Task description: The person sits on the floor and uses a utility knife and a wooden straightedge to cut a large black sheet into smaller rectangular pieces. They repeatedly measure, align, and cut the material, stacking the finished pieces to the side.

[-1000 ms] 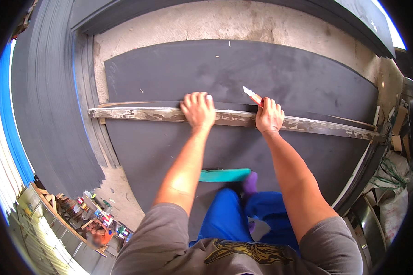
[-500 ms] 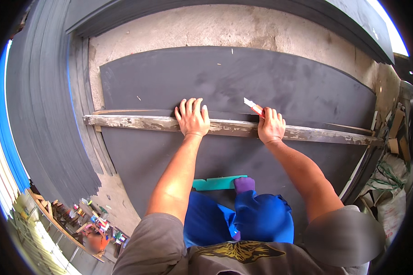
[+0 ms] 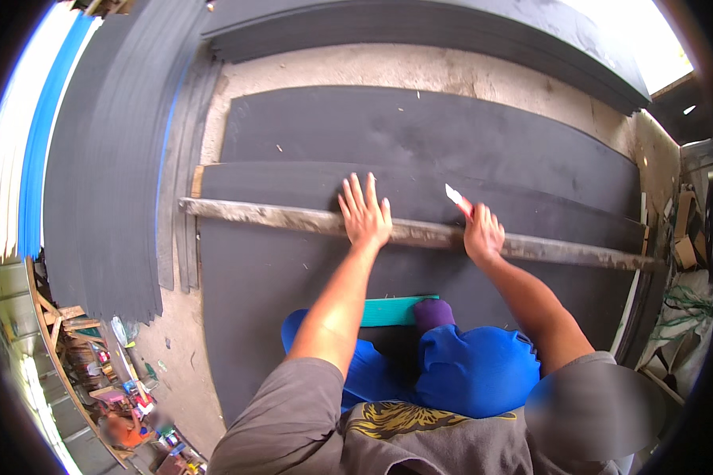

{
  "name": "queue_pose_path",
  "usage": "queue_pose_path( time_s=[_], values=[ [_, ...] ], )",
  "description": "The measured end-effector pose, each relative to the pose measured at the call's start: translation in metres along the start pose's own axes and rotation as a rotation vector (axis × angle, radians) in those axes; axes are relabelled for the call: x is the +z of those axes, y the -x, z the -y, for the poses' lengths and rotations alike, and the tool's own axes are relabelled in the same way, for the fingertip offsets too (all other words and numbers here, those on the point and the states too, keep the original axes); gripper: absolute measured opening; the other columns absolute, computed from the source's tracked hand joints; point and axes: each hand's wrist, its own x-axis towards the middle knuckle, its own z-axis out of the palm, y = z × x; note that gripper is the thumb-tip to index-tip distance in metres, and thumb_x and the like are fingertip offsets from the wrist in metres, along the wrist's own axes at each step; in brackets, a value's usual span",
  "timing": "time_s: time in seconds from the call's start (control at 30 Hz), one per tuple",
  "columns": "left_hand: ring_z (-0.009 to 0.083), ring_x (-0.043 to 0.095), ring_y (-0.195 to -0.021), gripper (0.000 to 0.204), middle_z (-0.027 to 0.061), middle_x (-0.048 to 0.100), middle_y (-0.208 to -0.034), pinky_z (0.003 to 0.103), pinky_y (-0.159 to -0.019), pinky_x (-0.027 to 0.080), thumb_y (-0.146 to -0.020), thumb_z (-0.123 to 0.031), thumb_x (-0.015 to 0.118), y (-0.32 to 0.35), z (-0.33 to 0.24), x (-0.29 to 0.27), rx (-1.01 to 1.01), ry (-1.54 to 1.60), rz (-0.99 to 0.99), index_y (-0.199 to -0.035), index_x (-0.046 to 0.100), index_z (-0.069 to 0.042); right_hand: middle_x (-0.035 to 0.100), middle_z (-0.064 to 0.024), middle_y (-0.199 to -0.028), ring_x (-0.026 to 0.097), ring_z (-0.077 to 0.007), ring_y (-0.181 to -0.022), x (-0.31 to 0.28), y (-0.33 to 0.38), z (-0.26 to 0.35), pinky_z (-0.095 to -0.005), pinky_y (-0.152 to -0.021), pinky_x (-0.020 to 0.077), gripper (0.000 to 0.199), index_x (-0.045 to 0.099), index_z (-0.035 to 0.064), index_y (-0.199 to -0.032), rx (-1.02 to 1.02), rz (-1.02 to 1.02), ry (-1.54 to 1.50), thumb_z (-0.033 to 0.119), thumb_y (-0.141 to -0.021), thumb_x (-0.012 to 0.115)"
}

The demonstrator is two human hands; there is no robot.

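Observation:
A long, worn wooden-looking bar [image 3: 293, 218] lies crosswise over dark grey sheets [image 3: 309, 127]. My left hand [image 3: 364, 215] rests across the bar, its fingers spread flat toward the far side. To its right, my right hand [image 3: 483, 233] is closed around a red utility knife [image 3: 465, 207] with a pale blade end pointing away to the upper left. That hand is also at the bar, its wrist over the near edge. Beyond the bar, a sheet edge [image 3: 293, 165] runs roughly parallel to it.
Stacked dark sheets stand at the left [image 3: 111, 174] and far side [image 3: 451, 39]. A teal piece [image 3: 392, 310] lies by my purple-socked foot [image 3: 433, 314]. Sacks [image 3: 685, 313] and cardboard [image 3: 687, 229] are at the right. A person in orange [image 3: 127, 430] is at lower left.
The bar has shifted nearer to me, leaving a wider strip between it and the sheet edge. My left fingers have spread. The knife stays in my right hand. The view has shifted.

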Motion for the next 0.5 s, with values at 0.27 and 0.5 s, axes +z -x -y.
queue_pose_path(
  time_s=[0.27,0.5],
  values=[
    [0.0404,0.009,-0.163,0.081,0.0216,0.013,-0.175,0.059,-0.129,0.013,-0.103,-0.046,0.056,0.131,0.007,-0.002,-0.091,0.064,0.248,-0.169,0.021,-0.015,0.071,-0.0157,-0.105,0.071,-0.0423,-0.093,-0.008,0.073,-0.011,-0.0561,-0.079,0.0538,0.027,0.054,0.0141,-0.121,-0.145,0.225,-0.129,0.037,-0.108,0.053],
    [0.0464,0.022,-0.157,0.077,0.0251,0.031,-0.166,0.062,-0.126,0.021,-0.098,-0.049,0.066,0.091,0.111,-0.016,-0.400,0.160,0.022,-0.158,0.040,-0.009,0.072,-0.0148,-0.103,0.072,-0.0405,-0.092,-0.058,-0.019,0.096,-0.0532,-0.076,0.0559,0.026,0.060,0.0125,-0.119,-0.558,0.225,-0.163,0.034,-0.104,0.061]
  ],
)
